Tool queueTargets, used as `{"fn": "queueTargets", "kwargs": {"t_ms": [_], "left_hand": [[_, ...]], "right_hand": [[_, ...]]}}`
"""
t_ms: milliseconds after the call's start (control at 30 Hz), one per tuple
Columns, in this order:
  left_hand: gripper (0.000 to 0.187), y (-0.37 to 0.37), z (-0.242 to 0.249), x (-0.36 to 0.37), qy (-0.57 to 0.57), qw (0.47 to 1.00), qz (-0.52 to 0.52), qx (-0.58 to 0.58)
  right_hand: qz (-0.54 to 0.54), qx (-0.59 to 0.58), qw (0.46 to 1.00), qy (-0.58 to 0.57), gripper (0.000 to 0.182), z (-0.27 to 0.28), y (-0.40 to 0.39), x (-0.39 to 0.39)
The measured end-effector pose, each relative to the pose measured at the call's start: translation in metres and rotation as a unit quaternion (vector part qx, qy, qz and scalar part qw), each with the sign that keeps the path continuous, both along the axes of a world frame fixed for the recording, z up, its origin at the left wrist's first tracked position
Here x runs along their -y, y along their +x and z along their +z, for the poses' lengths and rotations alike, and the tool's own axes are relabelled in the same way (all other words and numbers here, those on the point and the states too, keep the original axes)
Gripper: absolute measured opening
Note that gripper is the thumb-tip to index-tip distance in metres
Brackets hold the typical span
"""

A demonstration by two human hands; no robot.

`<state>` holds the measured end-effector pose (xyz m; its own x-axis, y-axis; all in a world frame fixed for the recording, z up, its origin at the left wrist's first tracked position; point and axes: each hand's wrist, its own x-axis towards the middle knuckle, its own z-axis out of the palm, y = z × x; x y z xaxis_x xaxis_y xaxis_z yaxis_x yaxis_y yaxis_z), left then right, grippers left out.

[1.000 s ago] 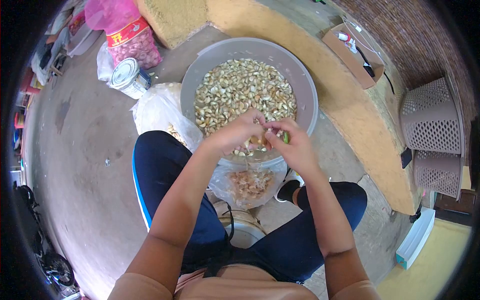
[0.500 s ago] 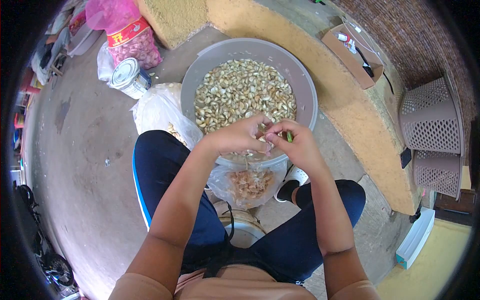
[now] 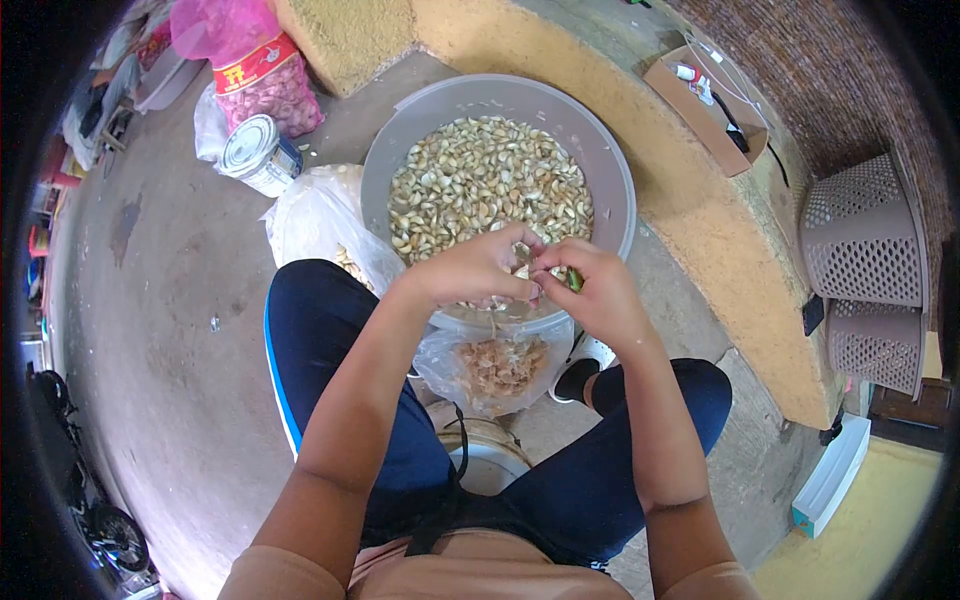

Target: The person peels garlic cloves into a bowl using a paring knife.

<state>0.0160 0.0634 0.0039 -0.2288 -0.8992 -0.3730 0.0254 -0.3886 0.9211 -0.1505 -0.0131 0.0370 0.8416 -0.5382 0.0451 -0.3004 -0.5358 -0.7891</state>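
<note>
— Head view first: what is the ground like, going left to right?

— Bare grey concrete floor, stained. At far left is clutter along a wall; then a pink mesh sack of bulbs, a tin can on its side, and a clear plastic bag against the person's knee. A yellowish raised curb runs diagonally on the right, with a cardboard box on it and two perforated baskets beyond.

— And the thing in hand?

— A small pale garlic clove, pinched between both hands just over the near rim of a grey basin filled with cloves. The left hand has its fingers closed on the clove; the right hand has its fingers curled shut around something with a green end, its fingertips meeting the clove too.

— How much room is around them?

— The basin sits close between the knees, touching the plastic bag at left, with a second bag of papery skins under its near rim. The curb lies near on the right; open floor spreads to the left.
</note>
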Motion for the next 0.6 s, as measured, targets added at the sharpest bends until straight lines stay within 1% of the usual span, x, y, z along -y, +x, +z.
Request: {"fn": "queueTargets", "kwargs": {"t_ms": [67, 133, 167, 233, 267, 367, 467, 567, 600], "left_hand": [[0.048, -0.001, 0.005, -0.001, 0.003, 1.0, 0.0, 0.011], [0.045, 0.0, 0.01, 0.0, 0.033, 0.998, 0.023, -0.042], [0.043, 0.0, 0.011, 0.0, 0.047, 0.996, 0.034, -0.069], [0.038, 0.001, 0.0, 0.003, 0.013, 0.996, 0.039, -0.075], [0.036, 0.001, -0.004, 0.003, -0.004, 0.996, 0.042, -0.078], [0.029, -0.006, 0.009, 0.002, 0.027, 0.994, 0.088, -0.059], [0.025, -0.009, 0.01, 0.003, 0.04, 0.988, 0.108, -0.1], [0.02, -0.013, 0.011, 0.003, 0.052, 0.988, 0.118, -0.085], [0.019, -0.015, 0.005, 0.004, 0.012, 0.991, 0.131, -0.029]], "right_hand": [[-0.005, 0.005, 1.0, -0.018, 0.011, -0.004, 0.0, 0.001], [-0.03, 0.029, 0.998, -0.039, 0.01, -0.007, -0.001, 0.001], [-0.065, 0.031, 0.997, -0.035, 0.009, -0.006, 0.0, 0.001], [-0.135, 0.034, 0.99, -0.026, 0.008, -0.005, 0.001, 0.001], [-0.151, 0.042, 0.987, -0.03, 0.008, -0.005, 0.001, 0.0], [-0.194, 0.064, 0.978, -0.052, 0.009, -0.007, 0.003, -0.002], [-0.219, 0.074, 0.969, -0.09, 0.009, -0.009, 0.006, -0.005], [-0.228, 0.078, 0.965, -0.103, 0.009, -0.013, 0.007, -0.006], [-0.225, 0.08, 0.966, -0.1, 0.009, -0.014, 0.008, -0.006]]}}
